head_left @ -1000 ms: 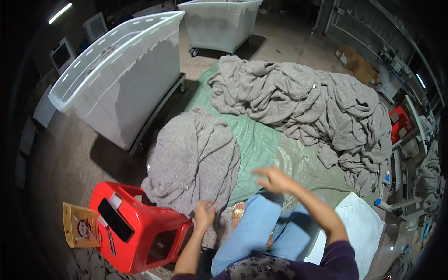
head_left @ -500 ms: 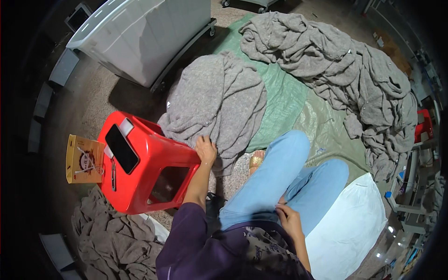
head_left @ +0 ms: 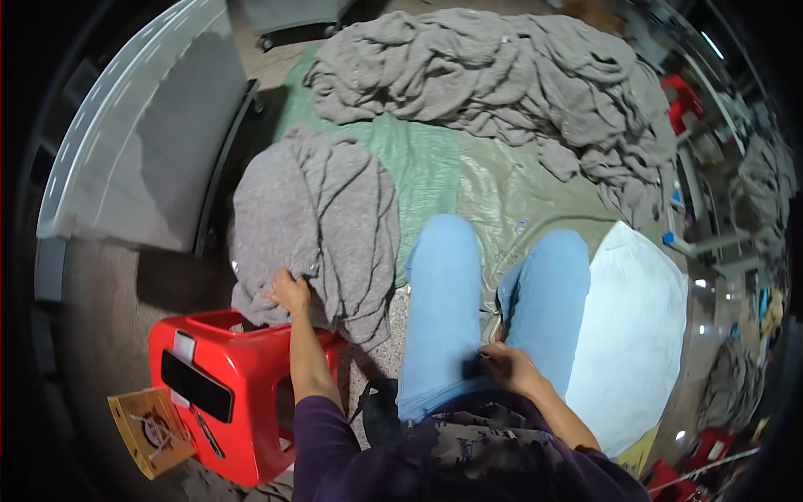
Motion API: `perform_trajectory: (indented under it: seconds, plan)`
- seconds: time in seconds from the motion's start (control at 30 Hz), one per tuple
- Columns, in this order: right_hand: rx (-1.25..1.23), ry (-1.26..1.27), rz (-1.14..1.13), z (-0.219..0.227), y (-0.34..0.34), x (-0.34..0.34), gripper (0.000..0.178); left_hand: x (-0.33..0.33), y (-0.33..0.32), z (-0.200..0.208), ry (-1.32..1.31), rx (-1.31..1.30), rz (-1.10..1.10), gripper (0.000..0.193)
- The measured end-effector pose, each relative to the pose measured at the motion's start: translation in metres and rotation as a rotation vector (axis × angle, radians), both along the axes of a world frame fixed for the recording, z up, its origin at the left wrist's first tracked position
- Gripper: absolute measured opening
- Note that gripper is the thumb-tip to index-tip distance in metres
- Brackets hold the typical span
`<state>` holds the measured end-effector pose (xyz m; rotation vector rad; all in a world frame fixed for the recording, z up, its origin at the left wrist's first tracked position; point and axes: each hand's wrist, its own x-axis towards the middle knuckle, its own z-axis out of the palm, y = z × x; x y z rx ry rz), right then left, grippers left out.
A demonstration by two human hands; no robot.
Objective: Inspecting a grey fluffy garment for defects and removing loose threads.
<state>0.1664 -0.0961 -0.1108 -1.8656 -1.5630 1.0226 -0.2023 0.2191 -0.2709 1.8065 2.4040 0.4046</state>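
Observation:
My left hand [head_left: 288, 293] reaches forward over the red stool's far edge, fingers bent and closed on the grey knit garment [head_left: 276, 192] heaped in front of it. My right hand [head_left: 512, 368] is at my lap above the jeans. Its fingers are drawn together round a small dark thing [head_left: 475, 366], smeared by motion, so its kind cannot be told. By my left forearm stands the red plastic stool [head_left: 251, 381]. On its seat lie a black phone [head_left: 197, 386], a white piece [head_left: 183, 346] partly under it, and small metal thread snips [head_left: 207, 432].
A yellow paper bag [head_left: 146, 427] hangs beside the stool. A large white wheeled bin [head_left: 142, 142] stands at left. More grey knitwear [head_left: 493, 71] is piled far ahead on a green sheet [head_left: 427, 167]. A white sack [head_left: 631, 335] lies right of my legs, near a metal rack [head_left: 711, 243].
The view has swung left. My left hand has moved from the garment's near edge further up onto it. A dark thing now shows at my right hand, which has lifted slightly.

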Motion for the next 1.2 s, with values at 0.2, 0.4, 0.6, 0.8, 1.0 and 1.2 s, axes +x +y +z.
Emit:
perform_trajectory:
  seconds: [0.2, 0.4, 0.6, 0.8, 1.0, 1.2]
  plan:
    - [0.121, -0.028, 0.107, -0.005, -0.001, 0.007, 0.024, 0.002, -0.003, 0.018, -0.28, 0.282, 0.172, 0.033]
    - [0.14, -0.004, 0.199, 0.011, 0.006, -0.002, 0.03, -0.001, -0.015, 0.114, -0.313, 0.358, -0.199, 0.031]
    - [0.696, -0.037, -0.023, 0.07, 0.065, -0.016, 0.056, 0.115, -0.104, 0.302, -0.783, 0.284, -0.612, 0.022]
    - [1.006, 0.093, 0.09, 0.119, 0.131, -0.042, 0.061, 0.156, -0.155, 0.328, -0.822, 0.182, -0.738, 0.018]
    - [1.025, 0.259, 0.22, 0.097, 0.143, -0.043, 0.044, 0.138, -0.164, 0.313, -0.854, 0.286, -0.602, 0.022]
    - [0.972, 0.229, 0.521, 0.11, 0.145, -0.047, 0.054, 0.12, -0.168, 0.289, -0.563, 0.527, -0.525, 0.032]
